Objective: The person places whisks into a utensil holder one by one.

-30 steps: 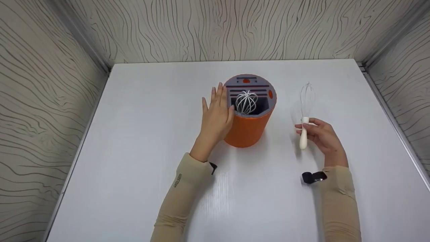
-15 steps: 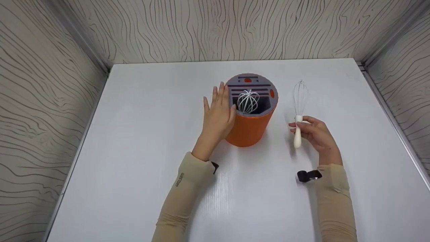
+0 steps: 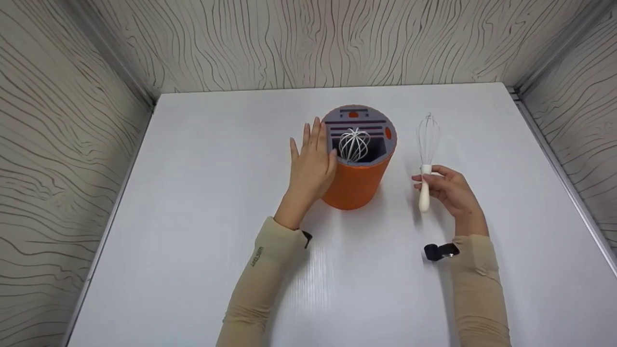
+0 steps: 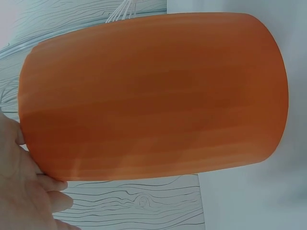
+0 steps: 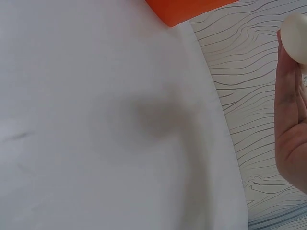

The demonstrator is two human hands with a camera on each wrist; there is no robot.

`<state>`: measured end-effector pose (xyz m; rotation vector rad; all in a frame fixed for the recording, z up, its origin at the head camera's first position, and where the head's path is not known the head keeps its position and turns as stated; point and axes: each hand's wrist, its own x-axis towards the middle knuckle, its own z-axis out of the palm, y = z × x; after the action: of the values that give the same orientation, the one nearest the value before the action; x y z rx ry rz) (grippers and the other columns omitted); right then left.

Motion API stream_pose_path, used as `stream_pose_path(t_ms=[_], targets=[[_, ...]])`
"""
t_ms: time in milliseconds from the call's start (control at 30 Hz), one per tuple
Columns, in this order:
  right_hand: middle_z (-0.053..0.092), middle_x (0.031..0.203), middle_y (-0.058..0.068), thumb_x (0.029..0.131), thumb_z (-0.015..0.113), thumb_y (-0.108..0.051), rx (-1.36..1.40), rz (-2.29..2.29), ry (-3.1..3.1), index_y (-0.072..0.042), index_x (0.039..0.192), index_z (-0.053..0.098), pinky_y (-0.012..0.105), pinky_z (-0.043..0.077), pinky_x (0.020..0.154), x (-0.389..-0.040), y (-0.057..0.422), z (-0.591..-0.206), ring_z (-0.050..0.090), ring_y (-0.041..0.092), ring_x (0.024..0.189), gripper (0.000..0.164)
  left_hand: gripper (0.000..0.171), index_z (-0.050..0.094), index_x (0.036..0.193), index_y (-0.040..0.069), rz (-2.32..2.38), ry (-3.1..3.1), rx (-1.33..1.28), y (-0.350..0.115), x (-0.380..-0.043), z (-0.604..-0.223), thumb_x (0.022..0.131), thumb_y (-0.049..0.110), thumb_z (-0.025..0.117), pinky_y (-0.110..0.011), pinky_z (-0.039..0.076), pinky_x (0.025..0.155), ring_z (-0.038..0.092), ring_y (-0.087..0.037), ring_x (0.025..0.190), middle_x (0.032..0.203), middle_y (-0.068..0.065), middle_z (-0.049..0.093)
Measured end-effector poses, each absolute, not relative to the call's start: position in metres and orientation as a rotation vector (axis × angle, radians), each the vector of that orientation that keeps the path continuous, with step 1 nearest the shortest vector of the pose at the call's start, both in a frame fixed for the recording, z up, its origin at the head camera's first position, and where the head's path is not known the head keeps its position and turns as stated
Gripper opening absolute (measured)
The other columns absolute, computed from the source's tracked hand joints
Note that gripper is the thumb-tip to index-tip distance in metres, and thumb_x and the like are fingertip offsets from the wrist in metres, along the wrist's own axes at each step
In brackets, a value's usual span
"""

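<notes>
An orange cylindrical utensil holder (image 3: pixel 357 188) with a grey slotted top stands upright on the table. A whisk with white wires (image 3: pixel 354 145) sits inside its large opening, wire head up, its handle hidden. My left hand (image 3: pixel 312 168) rests flat against the holder's left side near the rim, fingers straight. To the right of the holder, my right hand (image 3: pixel 450 190) pinches the cream handle of a second whisk (image 3: pixel 424 193), wires pointing up and away. In the right wrist view, only the rounded end of that handle and part of the hand show at the right edge.
The white table (image 3: pixel 202 193) spreads around the holder. Wood-grain patterned panels (image 3: pixel 308 43) rise at the back and both sides, with metal rails along the corners. A small dark wrist camera (image 3: pixel 436 252) sits on the right sleeve.
My right hand has moved a little to the left with the whisk, closer to the holder, slowing in the last half second. My left hand and the holder stay in place.
</notes>
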<state>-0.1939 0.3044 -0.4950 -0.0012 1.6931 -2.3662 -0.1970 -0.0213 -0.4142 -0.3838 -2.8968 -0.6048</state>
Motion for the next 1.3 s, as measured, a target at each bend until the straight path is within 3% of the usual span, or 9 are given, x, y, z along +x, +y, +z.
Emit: stream_pose_path(t_ms=[167,400,667,1033,1300], targets=[[0.071,0.089,0.014,0.093,0.052,0.003,-0.001,-2.360,1.704,-0.002,0.100,0.063,0.029,0.054,0.072,-0.194,0.306,-0.494,0.070,0.020,0.075,0.014,0.060,0.017,0.150,0.001,-0.601,-2.907,-0.382,-0.022,-0.196,-0.414,0.100,0.030,0.034,-0.058,0.007,0.110,0.007,-0.028,0.144,0.157,-0.011,0.012],[0.071,0.089,0.015,0.093,0.052,0.004,-0.004,-2.379,1.713,0.007,0.108,0.055,0.029,0.054,0.071,-0.189,0.307,-0.491,0.070,0.020,0.074,0.016,0.060,0.018,0.150,0.002,-0.595,-2.907,-0.387,-0.020,-0.196,-0.412,0.100,0.031,0.033,-0.056,0.006,0.110,0.007,-0.027,0.144,0.157,-0.010,0.012],[0.071,0.088,0.014,0.093,0.052,0.004,-0.014,-2.379,1.715,-0.001,0.104,0.061,0.028,0.054,0.071,-0.188,0.310,-0.488,0.070,0.019,0.074,0.016,0.060,0.019,0.150,0.001,-0.601,-2.891,-0.403,-0.020,-0.198,-0.411,0.099,0.030,0.033,-0.057,0.007,0.110,0.008,-0.028,0.144,0.157,-0.010,0.013],[0.072,0.089,0.012,0.093,0.052,0.003,0.006,-2.353,1.754,-0.004,0.103,0.062,0.027,0.054,0.071,-0.181,0.309,-0.489,0.070,0.018,0.075,0.016,0.060,0.018,0.150,0.002,-0.613,-2.908,-0.387,-0.022,-0.196,-0.414,0.100,0.032,0.033,-0.057,0.007,0.110,0.008,-0.027,0.144,0.157,-0.009,0.012],[0.071,0.089,0.013,0.093,0.052,0.004,0.007,-2.373,1.760,0.003,0.107,0.057,0.027,0.054,0.071,-0.180,0.308,-0.488,0.069,0.019,0.074,0.015,0.060,0.019,0.150,0.002,-0.600,-2.903,-0.389,-0.020,-0.197,-0.414,0.100,0.032,0.032,-0.057,0.007,0.110,0.008,-0.027,0.144,0.157,-0.010,0.013]])
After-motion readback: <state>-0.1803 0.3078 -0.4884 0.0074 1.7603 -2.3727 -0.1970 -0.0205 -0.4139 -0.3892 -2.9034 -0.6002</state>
